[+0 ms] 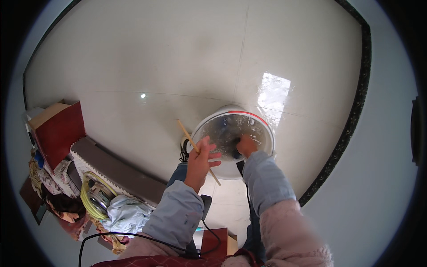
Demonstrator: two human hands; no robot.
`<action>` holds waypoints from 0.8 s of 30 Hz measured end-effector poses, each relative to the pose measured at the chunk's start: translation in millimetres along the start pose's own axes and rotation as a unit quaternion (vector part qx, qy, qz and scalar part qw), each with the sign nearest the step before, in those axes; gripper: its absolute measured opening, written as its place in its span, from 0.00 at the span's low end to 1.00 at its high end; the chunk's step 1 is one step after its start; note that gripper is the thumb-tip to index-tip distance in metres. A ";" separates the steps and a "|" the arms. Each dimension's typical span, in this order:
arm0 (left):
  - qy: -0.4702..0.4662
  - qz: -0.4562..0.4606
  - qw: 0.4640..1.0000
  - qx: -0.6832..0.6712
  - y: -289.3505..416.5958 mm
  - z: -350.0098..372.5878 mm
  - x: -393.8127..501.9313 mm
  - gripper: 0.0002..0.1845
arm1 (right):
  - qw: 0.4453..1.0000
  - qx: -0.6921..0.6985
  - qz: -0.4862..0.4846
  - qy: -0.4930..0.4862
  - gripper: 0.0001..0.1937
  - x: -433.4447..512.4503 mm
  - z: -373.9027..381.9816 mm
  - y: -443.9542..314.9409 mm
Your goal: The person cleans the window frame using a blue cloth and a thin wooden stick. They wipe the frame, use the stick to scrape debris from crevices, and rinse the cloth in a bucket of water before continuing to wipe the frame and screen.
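A white bucket [273, 148] with a red stripe along part of its rim stands on the floor before me. Murky water [213, 130] fills it, with dark, blurred items under the surface. My left hand [201, 160] is at the near left rim, fingers spread, with a thin wooden stick [187, 133] held in the crook of the thumb and crossing behind the palm. Inside the bucket my right hand [247, 146] is curled at the water, closed around a dark wet item [236, 153], perhaps cloth. The water partly hides its fingertips.
A padded brown bench [116, 167] on the left bears a clothes iron [100, 197] and light-blue cloth [128, 213]. Dark red boxes stand beside it [65, 133] and below me [213, 242]. A black cable [133, 234] crosses under my left arm. Dark skirting [358, 83] edges the glossy tiled floor.
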State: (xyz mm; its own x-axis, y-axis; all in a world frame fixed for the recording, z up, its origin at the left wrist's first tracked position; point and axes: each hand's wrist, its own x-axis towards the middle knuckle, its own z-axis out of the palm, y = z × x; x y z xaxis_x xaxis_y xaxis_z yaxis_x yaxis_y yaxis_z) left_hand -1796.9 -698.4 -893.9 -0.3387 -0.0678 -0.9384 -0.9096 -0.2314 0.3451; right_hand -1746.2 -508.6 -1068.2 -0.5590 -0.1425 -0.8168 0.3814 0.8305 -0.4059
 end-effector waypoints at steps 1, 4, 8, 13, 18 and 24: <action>-0.010 0.000 1.000 0.005 -3.3 -0.3 1.4 0.27 | 0.997 0.020 0.061 0.034 0.21 -6.7 -12.3 0.8; -0.024 -0.008 0.999 0.029 -12.6 -0.2 3.9 0.26 | 0.989 0.092 -0.046 0.109 0.23 -51.6 -31.8 -24.3; -0.016 -0.019 0.999 0.030 -18.2 1.6 2.5 0.25 | 0.966 0.190 -0.168 0.043 0.27 -125.6 -78.3 -66.6; -0.020 -0.052 0.997 0.056 -15.9 4.8 -0.8 0.24 | 0.898 0.408 -0.115 -0.121 0.27 -196.2 -137.3 -96.7; -0.043 -0.056 0.995 0.071 -11.2 3.8 -1.9 0.24 | 0.813 0.531 -0.081 -0.223 0.32 -182.2 -131.9 -76.1; -0.033 -0.052 0.993 0.098 -8.0 4.2 -5.5 0.22 | 0.840 0.540 0.040 -0.032 0.31 -86.7 -70.4 -33.7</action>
State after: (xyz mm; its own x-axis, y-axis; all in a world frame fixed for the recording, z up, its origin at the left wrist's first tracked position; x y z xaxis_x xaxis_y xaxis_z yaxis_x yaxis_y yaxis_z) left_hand -1788.7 -692.0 -891.4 -0.2494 0.0127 -0.9683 -0.9678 -0.0393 0.2487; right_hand -1762.4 -486.4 -954.8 -0.4722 -0.1673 -0.8655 0.8808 -0.1282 -0.4557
